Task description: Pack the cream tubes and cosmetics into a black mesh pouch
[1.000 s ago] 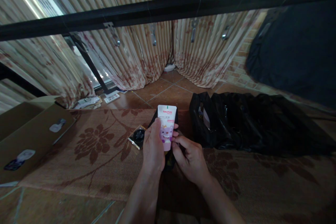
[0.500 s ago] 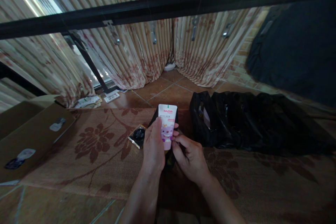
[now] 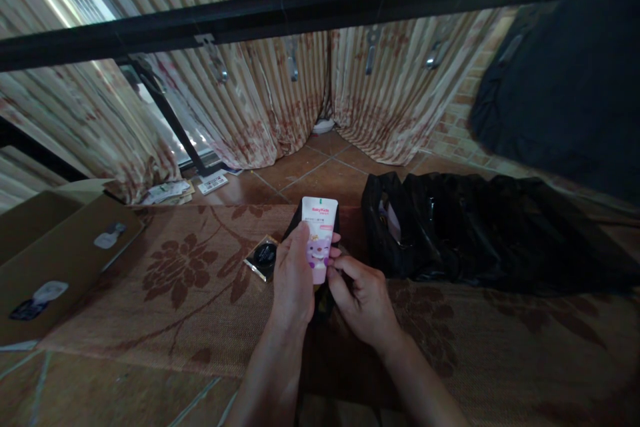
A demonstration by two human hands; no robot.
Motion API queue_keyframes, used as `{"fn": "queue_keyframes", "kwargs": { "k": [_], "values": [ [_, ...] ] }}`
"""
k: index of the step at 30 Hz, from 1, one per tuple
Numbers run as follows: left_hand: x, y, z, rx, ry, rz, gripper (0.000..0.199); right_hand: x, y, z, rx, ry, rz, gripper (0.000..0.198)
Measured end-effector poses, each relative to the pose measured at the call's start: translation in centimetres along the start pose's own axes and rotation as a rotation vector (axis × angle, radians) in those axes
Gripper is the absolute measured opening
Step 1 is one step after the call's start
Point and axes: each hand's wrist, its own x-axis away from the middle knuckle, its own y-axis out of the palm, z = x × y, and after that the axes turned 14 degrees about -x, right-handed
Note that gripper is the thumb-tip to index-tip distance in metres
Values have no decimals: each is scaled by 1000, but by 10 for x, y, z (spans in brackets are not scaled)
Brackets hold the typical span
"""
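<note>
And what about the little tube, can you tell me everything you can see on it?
The tube is white and pink and looks like smooth, soft plastic. Red lettering sits near its wide, flat end, which points away from the person and has a tiny green mark. Lower down is a smiling purple cartoon animal. The left hand holds it, printed side facing up, thumb along one edge. The right hand has fingertips at its lower right edge.

Striped curtains (image 3: 240, 107) and a flowered rug (image 3: 135, 300) suggest a home.
</note>
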Motion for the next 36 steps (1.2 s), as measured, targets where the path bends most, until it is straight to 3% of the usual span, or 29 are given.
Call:
{"fn": "queue_keyframes", "kwargs": {
  "k": [36],
  "values": [
    [0,1,2,-24,8,-27,44,1,-1,1,-8,-1,8,13]
  ]
}}
